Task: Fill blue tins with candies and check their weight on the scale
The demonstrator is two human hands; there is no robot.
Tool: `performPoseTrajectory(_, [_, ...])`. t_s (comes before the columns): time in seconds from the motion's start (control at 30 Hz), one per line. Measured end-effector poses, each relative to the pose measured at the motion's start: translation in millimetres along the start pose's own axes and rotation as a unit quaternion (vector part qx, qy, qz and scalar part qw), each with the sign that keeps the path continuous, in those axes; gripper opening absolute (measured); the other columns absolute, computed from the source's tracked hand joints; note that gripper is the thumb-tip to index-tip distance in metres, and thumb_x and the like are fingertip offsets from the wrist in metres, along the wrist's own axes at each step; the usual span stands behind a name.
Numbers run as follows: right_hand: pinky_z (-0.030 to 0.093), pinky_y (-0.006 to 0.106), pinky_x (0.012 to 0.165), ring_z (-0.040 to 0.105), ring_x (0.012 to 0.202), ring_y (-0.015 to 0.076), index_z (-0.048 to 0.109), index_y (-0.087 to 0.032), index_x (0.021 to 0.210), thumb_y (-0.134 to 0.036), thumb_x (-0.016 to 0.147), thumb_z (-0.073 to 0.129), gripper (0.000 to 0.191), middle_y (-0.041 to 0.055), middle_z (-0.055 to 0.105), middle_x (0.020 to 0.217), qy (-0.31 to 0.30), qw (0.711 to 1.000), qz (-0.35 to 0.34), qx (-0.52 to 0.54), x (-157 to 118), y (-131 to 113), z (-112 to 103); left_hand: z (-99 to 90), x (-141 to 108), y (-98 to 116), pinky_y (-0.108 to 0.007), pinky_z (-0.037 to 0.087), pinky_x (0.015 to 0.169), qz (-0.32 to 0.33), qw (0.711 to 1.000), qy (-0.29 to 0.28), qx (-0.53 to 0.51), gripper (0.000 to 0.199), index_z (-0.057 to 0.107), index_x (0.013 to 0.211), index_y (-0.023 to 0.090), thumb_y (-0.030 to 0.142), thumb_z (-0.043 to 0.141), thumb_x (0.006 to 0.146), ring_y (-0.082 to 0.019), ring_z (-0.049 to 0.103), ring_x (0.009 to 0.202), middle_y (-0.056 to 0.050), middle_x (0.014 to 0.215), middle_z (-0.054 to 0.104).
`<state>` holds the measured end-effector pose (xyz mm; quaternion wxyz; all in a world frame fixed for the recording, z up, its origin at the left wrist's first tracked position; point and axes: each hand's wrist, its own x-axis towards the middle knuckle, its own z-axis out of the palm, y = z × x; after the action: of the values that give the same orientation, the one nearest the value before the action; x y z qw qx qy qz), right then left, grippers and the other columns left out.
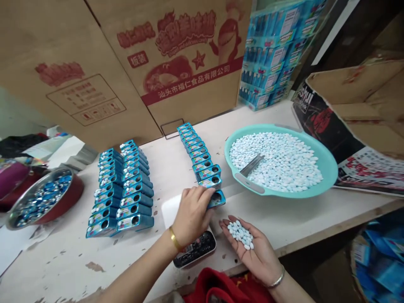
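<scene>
The hands, in the head view, are doing 2 different things. The left hand (193, 216) is curled, its fingers against the nearest box (217, 199), which lies just off the near-left side of the turquoise basin (330, 170). The right hand (260, 259) is palm up in front of the basin, loosely cupped, with a small heap of pale tablets (241, 235) lying on it rather than gripped.

The nearest box ends the middle row (197, 153), which runs away along the basin's left side; 2 more rows (135, 185) stand farther left of the basin on the bench (168, 164). Round dark openings show on the box tops. Inside the basin lie more tablets (284, 162) and a metal scoop (251, 165).

To handle this well, I would steady the nearest box by its sides, leaving its opening uncovered. The right palm wants a shallow cup, close to the box and low, so that a stray tablet drops only a little way. Small portions guided by the fingers should suit so narrow an opening; tipping the whole heap would probably spill. How full each box is, I cannot tell.
</scene>
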<state>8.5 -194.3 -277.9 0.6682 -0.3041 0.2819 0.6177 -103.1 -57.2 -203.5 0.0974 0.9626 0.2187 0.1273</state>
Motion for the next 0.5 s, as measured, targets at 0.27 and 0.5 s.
performPoseTrajectory(0.27, [0.058,0.033,0.082,0.068,0.097,0.0251,0.067,-0.004,0.088,-0.006,0.084,0.048,0.02,0.0185,0.072,0.093,0.019,1.0,-0.01,0.018,-6.4,-14.5,1.3,66.6,9.5,-9.9,-0.06,0.034,0.101,-0.026,0.997,0.059,0.037,0.056,0.036,0.136,0.018,0.017,0.052,0.082,-0.037,0.02,0.139,-0.02,0.146,0.029])
performPoseTrajectory(0.5, [0.064,0.033,0.065,0.069,0.092,0.0253,0.066,-0.012,0.105,-0.013,0.088,0.038,0.033,0.0187,0.07,0.103,0.068,0.996,-0.049,0.033,-42.4,-57.4,46.7,92.4,10.7,-0.6,-0.059,0.027,0.109,-0.007,0.999,0.031,0.041,0.053,0.03,0.138,0.007,0.006,0.034,0.086,-0.033,-0.004,0.141,-0.023,0.149,0.023])
